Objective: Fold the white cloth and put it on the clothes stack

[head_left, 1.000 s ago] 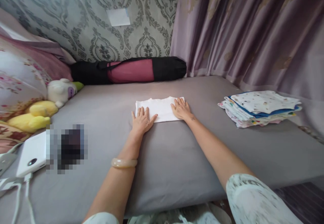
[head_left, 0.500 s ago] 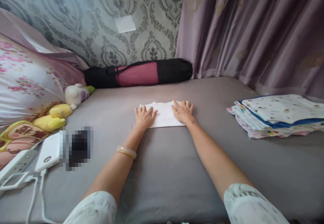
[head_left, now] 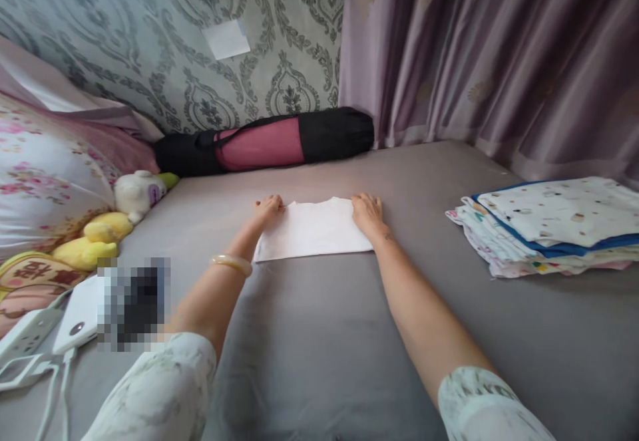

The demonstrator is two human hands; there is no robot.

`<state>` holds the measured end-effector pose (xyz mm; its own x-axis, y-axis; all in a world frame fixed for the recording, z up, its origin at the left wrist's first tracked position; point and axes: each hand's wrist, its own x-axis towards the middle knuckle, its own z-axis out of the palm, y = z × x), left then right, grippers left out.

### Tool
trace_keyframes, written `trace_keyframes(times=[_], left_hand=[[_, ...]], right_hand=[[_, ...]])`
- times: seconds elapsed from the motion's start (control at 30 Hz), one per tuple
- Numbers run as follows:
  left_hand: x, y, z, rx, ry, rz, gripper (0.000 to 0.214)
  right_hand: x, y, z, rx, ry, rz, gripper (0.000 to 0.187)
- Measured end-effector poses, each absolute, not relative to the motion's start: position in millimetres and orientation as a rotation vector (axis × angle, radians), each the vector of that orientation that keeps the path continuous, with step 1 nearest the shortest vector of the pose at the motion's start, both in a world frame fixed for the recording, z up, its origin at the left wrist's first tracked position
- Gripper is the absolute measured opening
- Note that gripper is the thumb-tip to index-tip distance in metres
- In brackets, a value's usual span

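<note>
A white folded cloth (head_left: 312, 229) lies flat on the grey bed sheet (head_left: 319, 334) in front of me. My left hand (head_left: 268, 207) sits at the cloth's far left corner, fingers curled round the edge. At the far right corner my right hand (head_left: 368, 213) has its fingers bent down over the cloth's edge. Both arms reach straight out from me, and a pale bangle (head_left: 231, 264) is on my left wrist.
A stack of folded printed cloths (head_left: 554, 225) lies at the right. A black and pink roll bag (head_left: 264, 143) lies against the wall. Plush toys (head_left: 107, 228), a floral pillow (head_left: 44, 181), a white power strip (head_left: 30, 334) with cables and a blurred object occupy the left. Curtains hang behind.
Both hands have slid from lying flat on the cloth's near part to its far corners and curled there. The camera view has shifted a little.
</note>
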<state>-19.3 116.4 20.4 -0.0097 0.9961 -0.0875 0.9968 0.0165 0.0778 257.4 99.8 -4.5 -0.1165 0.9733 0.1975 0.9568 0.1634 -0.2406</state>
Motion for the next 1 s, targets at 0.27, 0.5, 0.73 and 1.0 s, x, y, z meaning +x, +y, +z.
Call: trace_keyframes(times=[0.27, 0.5, 0.73, 1.0], left_hand=[[-34.1, 135.7, 36.5, 2.046, 1.985, -0.143, 0.033], [-42.7, 130.3, 42.3, 2.066, 1.923, -0.104, 0.028], [-63.4, 111.9, 72.4, 1.982, 1.669, 0.244, 0.031], [-70.2, 84.2, 138.0, 1.924, 1.506, 0.417, 0.036]], right_hand=[[255.3, 95.5, 5.8, -1.872, -2.131, 0.061, 0.043], [258.0, 94.8, 16.1, -1.848, -2.178, 0.103, 0.042], [270.6, 94.4, 47.8, -1.734, -2.186, 0.199, 0.03], [293.6, 94.8, 78.0, -1.459, -2.06, 0.42, 0.026]])
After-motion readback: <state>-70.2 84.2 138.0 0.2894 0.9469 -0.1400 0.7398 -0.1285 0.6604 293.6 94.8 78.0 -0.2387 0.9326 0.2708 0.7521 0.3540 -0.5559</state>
